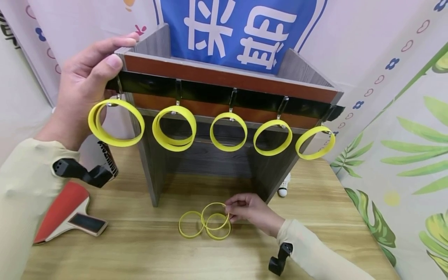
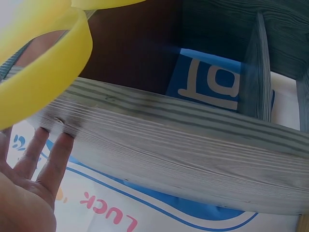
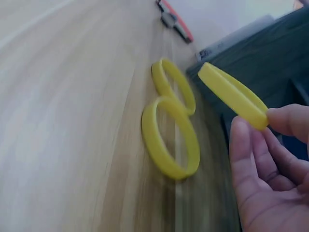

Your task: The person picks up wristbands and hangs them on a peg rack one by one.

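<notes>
White cloth, printed with leaves, hearts and flowers, makes the backdrop (image 1: 350, 50), with a blue banner (image 1: 238, 25) of white characters behind the stand. The wood-grain surface (image 1: 140, 254) spreads below, its right edge slanting down beside the leaf print. The grey stand (image 1: 224, 74), faced in red-brown, is upright toward the far edge. A black strip (image 1: 203, 91) with five hooks crosses its front.

The left hand (image 1: 82, 83) has its grip closed on the stand's upper left corner, thumb at the front; the left wrist view shows fingertips against the grey side. The right hand (image 1: 255, 214), low by the stand's right foot, has its grip pinched on the held ring (image 3: 234, 99), which is raised off the surface. A red paddle (image 1: 64, 212) lies toward the surface's left edge.

Yellow hung rings (image 1: 228, 148) dangle from all five hooks, doubled on the two leftmost. Two loose rings (image 3: 153, 142), also yellow, lie side by side between the stand and the surface's near edge. A shuttlecock (image 1: 282, 190) sits just beyond the stand's right panel, toward the surface's right edge.
</notes>
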Motion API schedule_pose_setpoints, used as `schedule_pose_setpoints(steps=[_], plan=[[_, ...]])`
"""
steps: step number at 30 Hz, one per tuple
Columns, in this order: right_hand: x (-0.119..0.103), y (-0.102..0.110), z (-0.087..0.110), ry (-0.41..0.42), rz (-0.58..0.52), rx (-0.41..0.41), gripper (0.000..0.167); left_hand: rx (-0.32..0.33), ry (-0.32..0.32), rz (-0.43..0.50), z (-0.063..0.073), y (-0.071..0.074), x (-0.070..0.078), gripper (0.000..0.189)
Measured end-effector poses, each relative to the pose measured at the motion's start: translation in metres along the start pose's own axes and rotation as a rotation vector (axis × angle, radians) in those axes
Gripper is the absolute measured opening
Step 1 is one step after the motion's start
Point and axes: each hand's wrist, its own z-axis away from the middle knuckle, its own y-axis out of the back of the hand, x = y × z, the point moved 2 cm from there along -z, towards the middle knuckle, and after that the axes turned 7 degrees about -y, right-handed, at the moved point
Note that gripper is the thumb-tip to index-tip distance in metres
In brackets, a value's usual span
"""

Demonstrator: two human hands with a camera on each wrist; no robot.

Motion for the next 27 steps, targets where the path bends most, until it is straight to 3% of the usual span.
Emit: schedule_pose_setpoints(steps=[12, 27], plan=[[-0.038, -0.015, 0.024, 0.091, -0.009, 0.026, 0.042, 0.000, 0.019, 0.012, 0.001, 0.000, 0.001, 0.037], [-0.102, -0.023, 0.062, 0.399, -0.023, 0.102, 0.023, 0.004, 0.021, 0.004, 0.001, 0.000, 0.001, 0.038]])
